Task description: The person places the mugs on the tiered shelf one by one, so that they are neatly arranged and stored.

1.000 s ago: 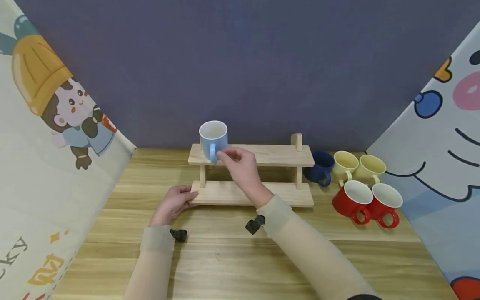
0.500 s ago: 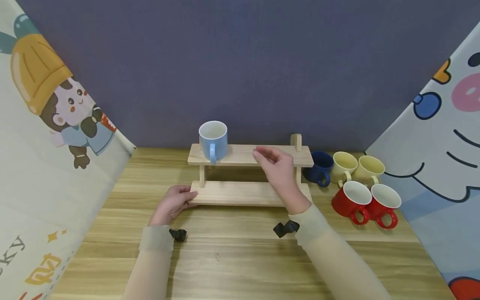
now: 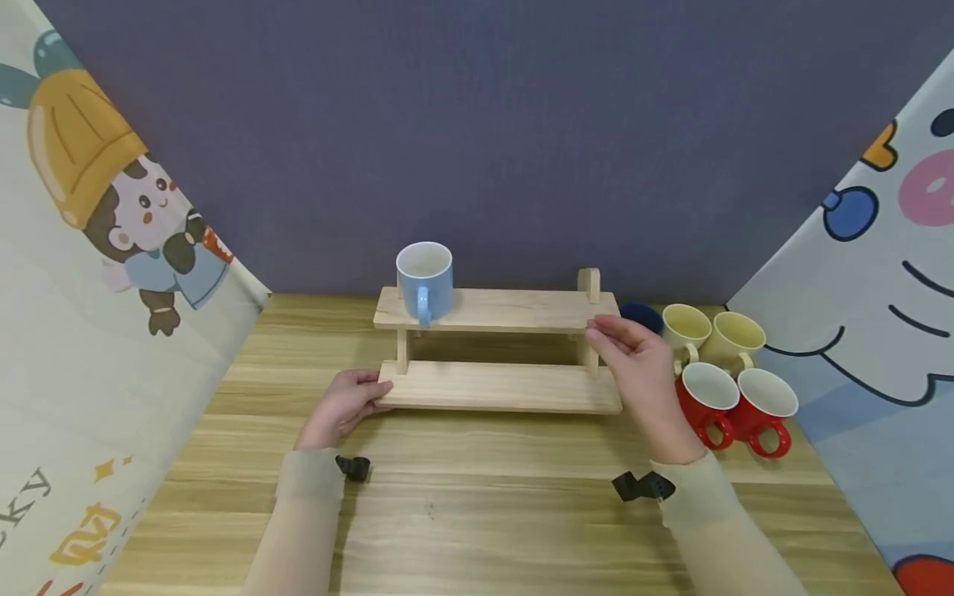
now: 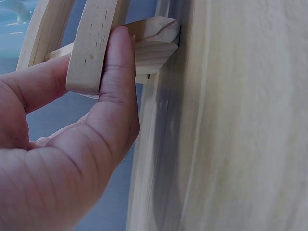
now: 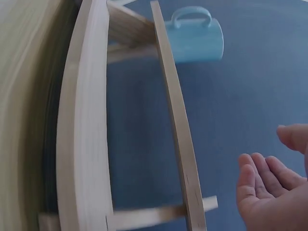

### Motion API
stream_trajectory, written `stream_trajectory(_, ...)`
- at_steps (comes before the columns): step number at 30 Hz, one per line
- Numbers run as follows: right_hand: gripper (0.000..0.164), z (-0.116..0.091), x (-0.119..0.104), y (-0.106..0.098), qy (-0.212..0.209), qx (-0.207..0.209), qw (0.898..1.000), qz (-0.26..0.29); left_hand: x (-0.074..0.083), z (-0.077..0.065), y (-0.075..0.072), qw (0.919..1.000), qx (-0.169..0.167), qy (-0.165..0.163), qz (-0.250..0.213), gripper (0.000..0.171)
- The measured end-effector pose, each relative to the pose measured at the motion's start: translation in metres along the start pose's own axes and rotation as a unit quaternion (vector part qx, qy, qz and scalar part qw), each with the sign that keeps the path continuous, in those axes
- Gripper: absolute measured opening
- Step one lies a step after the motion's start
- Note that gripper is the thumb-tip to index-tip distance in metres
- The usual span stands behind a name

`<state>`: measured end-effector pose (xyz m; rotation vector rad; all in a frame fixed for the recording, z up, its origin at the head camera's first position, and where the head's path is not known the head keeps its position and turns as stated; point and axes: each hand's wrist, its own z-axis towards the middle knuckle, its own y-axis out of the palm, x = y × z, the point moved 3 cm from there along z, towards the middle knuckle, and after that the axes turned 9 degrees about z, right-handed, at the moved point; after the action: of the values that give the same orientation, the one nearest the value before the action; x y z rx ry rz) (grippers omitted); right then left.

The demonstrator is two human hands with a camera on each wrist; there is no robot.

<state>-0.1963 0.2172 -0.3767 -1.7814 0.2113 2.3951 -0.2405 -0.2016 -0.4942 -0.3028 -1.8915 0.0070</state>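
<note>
A light blue mug (image 3: 426, 285) stands upright at the left end of the top board of a two-tier wooden rack (image 3: 514, 389), its handle facing the front. My left hand (image 3: 347, 406) grips the left end of the lower board; in the left wrist view the board's end (image 4: 89, 67) sits between thumb and fingers. My right hand (image 3: 643, 377) is by the rack's right end with nothing in it. In the right wrist view its thumb and fingers are apart, off the rack, with the light blue mug (image 5: 195, 41) beyond.
Right of the rack stand a dark blue mug (image 3: 639, 315), partly hidden by my right hand, and two yellow mugs (image 3: 734, 335). In front of these are two red mugs (image 3: 768, 396). A dark blue panel (image 3: 507, 149) rises behind the wooden table (image 3: 462, 513).
My right hand has let go of the light blue mug's handle and moved right, past the rack's right end. The mug stays on the top board. My left hand has not moved.
</note>
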Motion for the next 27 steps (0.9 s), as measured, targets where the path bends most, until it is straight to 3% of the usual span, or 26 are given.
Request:
stream_trajectory(8,0.036,-0.011,0.004,-0.039,-0.018,0.030,0.997,-0.075,-0.003,0.000,-0.001,1.0000,-0.006,-0.004,-0.007,0.056)
stream_trajectory(16,0.040,-0.026,0.012,-0.081,0.017,0.057,0.992,-0.113,-0.002,0.001,-0.001,1.0000,-0.005,-0.006,-0.002,0.057)
stream_trajectory(22,0.038,-0.037,0.018,-0.114,0.024,0.091,0.989,-0.116,-0.001,-0.001,-0.001,0.9999,-0.003,-0.009,0.010,0.058)
stream_trajectory(27,0.037,-0.045,0.023,-0.139,0.033,0.106,0.990,-0.088,-0.001,-0.001,-0.001,1.0000,0.000,-0.008,0.000,0.054)
